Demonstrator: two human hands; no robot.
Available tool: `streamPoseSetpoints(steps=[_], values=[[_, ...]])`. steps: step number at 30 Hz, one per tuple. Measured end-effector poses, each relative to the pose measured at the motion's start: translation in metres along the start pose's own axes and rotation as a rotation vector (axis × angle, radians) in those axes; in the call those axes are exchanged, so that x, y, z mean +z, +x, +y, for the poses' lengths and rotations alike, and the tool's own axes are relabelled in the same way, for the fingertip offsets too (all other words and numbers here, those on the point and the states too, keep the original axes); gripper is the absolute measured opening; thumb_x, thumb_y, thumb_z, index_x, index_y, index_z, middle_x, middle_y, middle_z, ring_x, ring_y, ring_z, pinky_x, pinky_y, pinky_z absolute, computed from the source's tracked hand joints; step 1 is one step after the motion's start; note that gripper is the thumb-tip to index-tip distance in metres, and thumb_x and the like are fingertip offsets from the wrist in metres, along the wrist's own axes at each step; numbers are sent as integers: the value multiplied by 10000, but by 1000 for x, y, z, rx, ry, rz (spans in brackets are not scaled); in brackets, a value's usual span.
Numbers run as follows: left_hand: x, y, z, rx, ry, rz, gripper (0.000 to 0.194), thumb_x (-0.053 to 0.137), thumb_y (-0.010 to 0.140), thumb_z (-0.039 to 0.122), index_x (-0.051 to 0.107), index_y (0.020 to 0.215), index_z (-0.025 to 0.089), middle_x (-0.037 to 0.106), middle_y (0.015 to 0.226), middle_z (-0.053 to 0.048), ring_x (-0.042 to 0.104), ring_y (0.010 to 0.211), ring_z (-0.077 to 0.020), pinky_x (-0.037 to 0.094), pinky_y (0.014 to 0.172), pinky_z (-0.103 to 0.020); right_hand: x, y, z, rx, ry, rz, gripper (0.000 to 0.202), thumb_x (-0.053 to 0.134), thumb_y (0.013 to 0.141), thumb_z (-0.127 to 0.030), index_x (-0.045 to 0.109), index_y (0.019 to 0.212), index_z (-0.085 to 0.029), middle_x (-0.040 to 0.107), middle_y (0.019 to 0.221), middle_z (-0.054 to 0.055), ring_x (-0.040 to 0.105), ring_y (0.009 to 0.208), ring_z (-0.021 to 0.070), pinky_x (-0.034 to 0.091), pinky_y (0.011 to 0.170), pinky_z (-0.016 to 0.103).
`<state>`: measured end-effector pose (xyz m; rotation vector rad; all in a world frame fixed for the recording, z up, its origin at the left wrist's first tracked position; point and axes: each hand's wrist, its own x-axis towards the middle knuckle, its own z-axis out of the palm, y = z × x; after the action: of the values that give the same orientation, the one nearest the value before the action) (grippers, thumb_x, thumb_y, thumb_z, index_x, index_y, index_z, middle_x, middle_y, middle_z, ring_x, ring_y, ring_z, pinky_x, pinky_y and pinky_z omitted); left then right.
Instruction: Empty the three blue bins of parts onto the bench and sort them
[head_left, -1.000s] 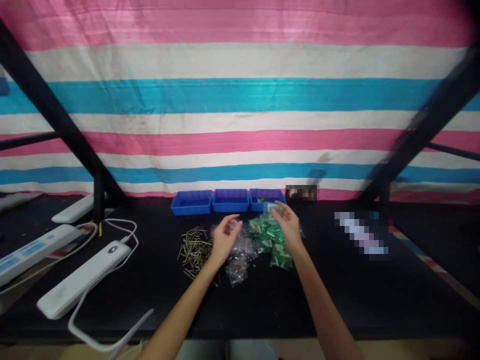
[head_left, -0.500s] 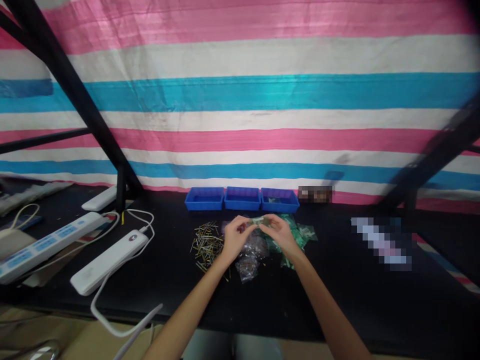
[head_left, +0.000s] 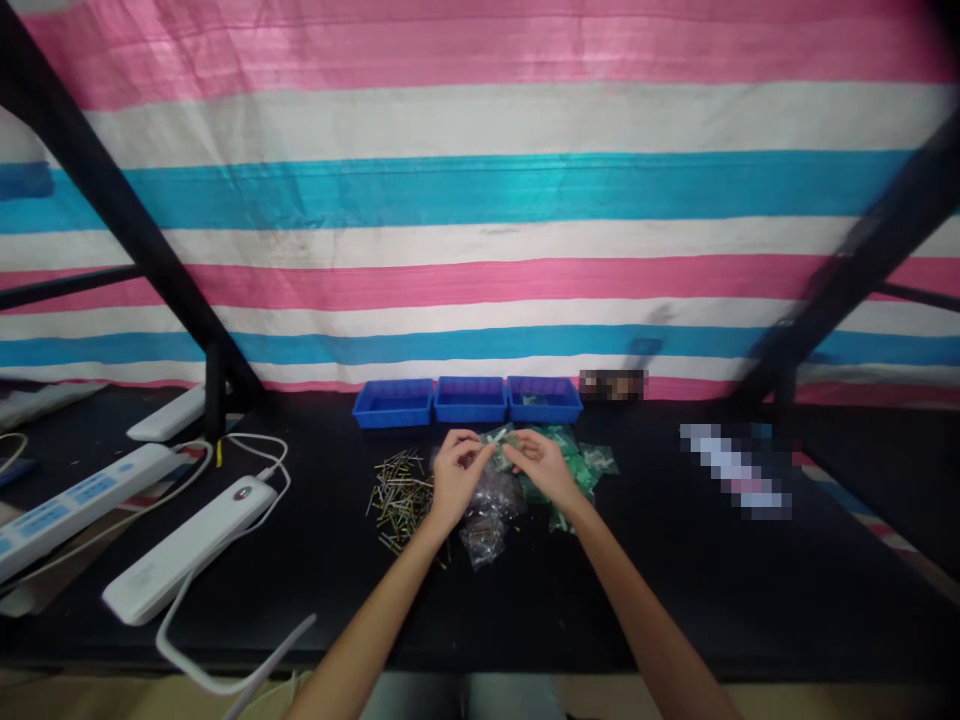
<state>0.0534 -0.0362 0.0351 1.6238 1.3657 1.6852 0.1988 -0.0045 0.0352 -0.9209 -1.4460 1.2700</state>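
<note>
Between my two hands is a small clear plastic bag (head_left: 498,437) with something pale and greenish in it. My left hand (head_left: 456,472) pinches its left side with thumb and fingers, and my right hand (head_left: 541,464) pinches its right side. Beneath the hands lie small clear bags (head_left: 484,540) of dark contents too small to name. Left of them is a loose pile of thin metal pins or screws (head_left: 401,497), some with yellowish parts. Green plastic bags (head_left: 581,470) lie to the right, partly behind my right hand.
Three blue trays (head_left: 470,404) stand in a row behind the hands; the right one has a small bag inside. White power strips (head_left: 187,550) with cables lie at left. Black slanted frame bars (head_left: 150,240) rise on both sides. A striped sheet (head_left: 480,190) hangs behind the black table (head_left: 300,590).
The view has shifted slightly, so the trays and table items appear further left. Both hands still hold the small bag, which now looks more tilted and crumpled between the fingers.
</note>
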Motion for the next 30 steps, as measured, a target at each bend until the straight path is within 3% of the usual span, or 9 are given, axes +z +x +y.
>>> streamPoseSetpoints(steps=[4, 9, 13, 16, 22, 24, 27, 30], values=[[-1, 1, 5, -10, 2, 31, 166, 564, 762, 310, 652, 737, 171, 519, 820, -22, 504, 667, -98, 386, 538, -195, -11, 4, -3, 62, 31, 58, 325, 629, 652, -446, 570, 820, -174, 495, 461, -65, 453, 347, 79, 346, 354, 195], [-2, 1, 10, -46, -29, 24, 192, 528, 786, 323, 646, 774, 172, 506, 851, -27, 510, 713, -105, 402, 570, -189, -41, 11, -3, 89, 45, 394, 366, 598, 652, -501, 587, 783, -159, 393, 363, -89, 346, 306, 57, 253, 328, 188], [-1, 0, 8, -64, -42, 34, 184, 521, 790, 325, 620, 802, 170, 511, 870, -29, 505, 682, -99, 412, 567, -191, -59, 16, 3, 150, 114, 539, 386, 622, 600, -491, 589, 810, -169, 511, 475, -49, 407, 337, 71, 279, 324, 198], [-1, 0, 6, -53, -37, 44, 164, 515, 794, 310, 600, 832, 174, 522, 875, -28, 494, 646, -90, 417, 578, -198, -63, 17, 7, 172, 122, 539, 373, 637, 572, -462, 591, 813, -181, 590, 585, -3, 473, 385, 95, 323, 334, 213], [-2, -1, 5, -52, -33, 35, 157, 505, 800, 300, 587, 836, 172, 523, 885, -32, 494, 648, -91, 422, 576, -198, -69, 16, 5, 174, 128, 498, 245, 623, 593, -397, 599, 631, -157, 560, 496, -11, 437, 370, 84, 329, 333, 212], [-2, -1, 6, -49, -31, 30, 152, 501, 802, 294, 585, 836, 172, 520, 885, -30, 492, 646, -88, 421, 577, -195, -72, 15, 1, 177, 142, 477, 257, 626, 603, -383, 627, 714, -151, 599, 539, -1, 463, 386, 90, 344, 342, 211], [-2, -1, 6, -47, -22, 24, 146, 498, 805, 287, 582, 841, 174, 519, 886, -27, 492, 650, -88, 418, 577, -192, -74, 13, -4, 183, 150, 359, 431, 641, 618, -374, 598, 1003, -183, 676, 823, 46, 593, 568, 139, 412, 405, 215], [-2, -1, 5, -45, -15, 14, 146, 495, 805, 285, 581, 847, 174, 519, 888, -27, 494, 661, -91, 417, 570, -191, -74, 11, -4, 178, -12, 296, 542, 626, 651, -392, 526, 1144, -192, 643, 1004, 77, 627, 704, 174, 431, 437, 219]])
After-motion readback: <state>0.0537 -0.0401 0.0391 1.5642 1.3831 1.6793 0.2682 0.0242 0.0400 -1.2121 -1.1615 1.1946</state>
